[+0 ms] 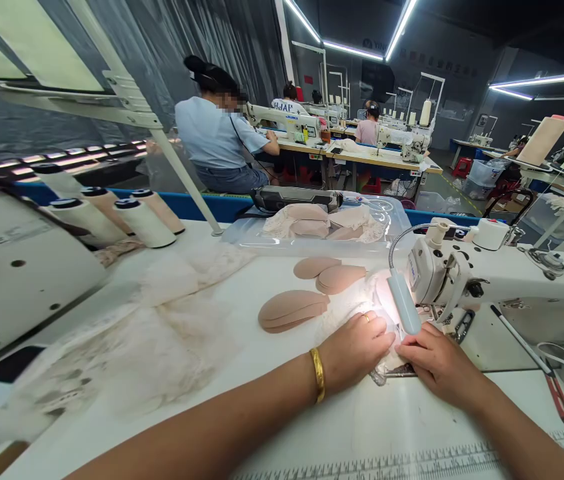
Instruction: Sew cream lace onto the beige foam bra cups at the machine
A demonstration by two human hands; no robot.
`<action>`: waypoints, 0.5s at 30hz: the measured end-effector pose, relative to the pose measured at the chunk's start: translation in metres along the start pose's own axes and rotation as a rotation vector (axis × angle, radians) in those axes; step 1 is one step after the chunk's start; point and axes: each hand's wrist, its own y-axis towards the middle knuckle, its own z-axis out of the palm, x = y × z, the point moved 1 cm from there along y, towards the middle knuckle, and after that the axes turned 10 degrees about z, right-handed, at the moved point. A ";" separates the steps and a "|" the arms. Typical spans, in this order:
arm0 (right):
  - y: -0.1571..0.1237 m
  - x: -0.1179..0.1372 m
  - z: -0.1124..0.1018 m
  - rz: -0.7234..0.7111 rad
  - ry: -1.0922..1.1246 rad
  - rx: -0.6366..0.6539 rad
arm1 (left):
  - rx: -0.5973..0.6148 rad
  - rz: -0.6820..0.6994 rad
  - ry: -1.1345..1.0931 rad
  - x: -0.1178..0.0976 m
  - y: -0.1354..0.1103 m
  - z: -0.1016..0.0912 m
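My left hand [355, 347], with a gold bangle and a ring, lies flat with fingers pressed down on a pale lace fabric piece [347, 313] beside the sewing machine [487, 280]. My right hand [437, 363] rests close to it, fingers down on the same fabric near the needle area, under the machine's small lamp [403, 303]. Beige foam cups [292, 310] lie stacked just beyond my left hand, and two more foam cups [332, 273] lie further back.
A heap of pale lace [162, 333] lies at left. A clear tray [387, 227] holds more cups and lace. Thread cones [137, 217] lean at the back left. Red-handled scissors [557, 393] lie at right. Other people sit at sewing machines beyond.
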 end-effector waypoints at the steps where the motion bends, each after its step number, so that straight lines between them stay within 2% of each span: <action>1: 0.000 0.001 0.000 -0.004 0.006 0.000 | -0.001 0.000 0.003 0.000 0.000 0.000; 8: 0.000 0.005 -0.002 -0.007 0.053 0.036 | -0.004 -0.023 -0.015 0.000 -0.002 0.002; 12: -0.001 0.001 0.002 0.036 0.038 -0.011 | -0.070 -0.021 -0.055 0.001 -0.001 0.000; 15: -0.001 -0.002 0.005 0.086 -0.019 -0.034 | -0.069 0.002 -0.082 0.006 0.003 0.000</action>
